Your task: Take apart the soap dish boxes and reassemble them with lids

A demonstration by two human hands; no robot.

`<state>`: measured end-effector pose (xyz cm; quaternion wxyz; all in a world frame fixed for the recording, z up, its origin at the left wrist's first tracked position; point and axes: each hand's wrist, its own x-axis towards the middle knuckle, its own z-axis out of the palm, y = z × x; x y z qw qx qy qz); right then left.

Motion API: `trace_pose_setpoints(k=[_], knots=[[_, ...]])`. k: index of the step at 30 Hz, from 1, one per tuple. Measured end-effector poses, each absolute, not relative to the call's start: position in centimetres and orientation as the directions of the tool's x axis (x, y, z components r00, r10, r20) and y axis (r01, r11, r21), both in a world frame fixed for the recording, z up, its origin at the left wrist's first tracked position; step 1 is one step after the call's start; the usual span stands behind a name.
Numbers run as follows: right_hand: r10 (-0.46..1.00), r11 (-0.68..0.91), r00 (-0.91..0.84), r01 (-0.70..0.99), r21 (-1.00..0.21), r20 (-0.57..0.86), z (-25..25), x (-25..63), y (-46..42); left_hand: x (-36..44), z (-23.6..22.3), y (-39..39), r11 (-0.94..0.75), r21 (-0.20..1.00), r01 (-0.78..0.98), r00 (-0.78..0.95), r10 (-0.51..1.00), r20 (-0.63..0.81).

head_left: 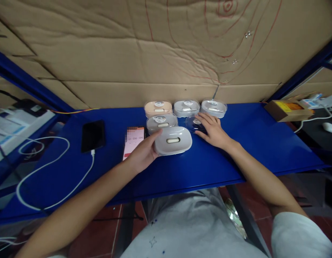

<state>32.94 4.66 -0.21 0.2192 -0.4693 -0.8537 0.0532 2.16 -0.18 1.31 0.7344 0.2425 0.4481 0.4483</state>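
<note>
My left hand (pixel 146 152) grips the left end of a light grey oval soap box (pixel 179 145), thumb on its top. This box has an oval slot in the middle with a cream bar across it, and no clear cover shows on it. To its right, my right hand (pixel 216 130) holds the right side of a clear plastic lid (pixel 192 123) with a round sticker, low over the blue table; whether the lid touches the table I cannot tell. Just behind the held box sits a covered grey soap box (pixel 162 121).
At the back stand a covered peach box (pixel 157 108) and two covered grey boxes (pixel 186 108). Left of my hand lies a phone showing a timer (pixel 134 139). A black phone (pixel 93 136) with a white cable is farther left. A cardboard box (pixel 288 110) stands right.
</note>
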Motion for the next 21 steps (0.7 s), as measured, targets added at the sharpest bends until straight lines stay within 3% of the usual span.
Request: trace_pose_setpoints(k=[3,8,12,15,18,21], knots=[[0.839,0.543,-0.499,0.797,-0.265,0.217,-0.7,34.4,6.0,2.3,1.1,-0.2,0.501,0.756,-0.422,0.239,0.866,-0.44],[0.843,0.535,-0.516,0.773,-0.341,0.153,-0.4,34.9,6.0,2.5,1.1,0.2,0.499,0.76,-0.417,0.233,0.867,-0.441],[0.831,0.55,-0.464,0.765,-0.335,0.307,1.0,34.8,5.5,2.4,1.1,0.5,0.494,0.75,-0.44,0.231,0.869,-0.437],[0.729,0.672,-0.504,0.654,-0.346,0.463,1.7,33.4,3.9,2.4,1.1,0.5,0.499,0.744,-0.444,0.259,0.867,-0.427],[0.616,0.787,-0.634,0.502,-0.358,0.467,1.5,30.9,1.7,2.4,0.9,0.4,0.515,0.741,-0.431,0.308,0.856,-0.416],[0.552,0.834,-0.717,0.465,-0.298,0.425,0.9,28.8,0.0,2.3,0.5,0.3,0.534,0.746,-0.398,0.395,0.834,-0.386]])
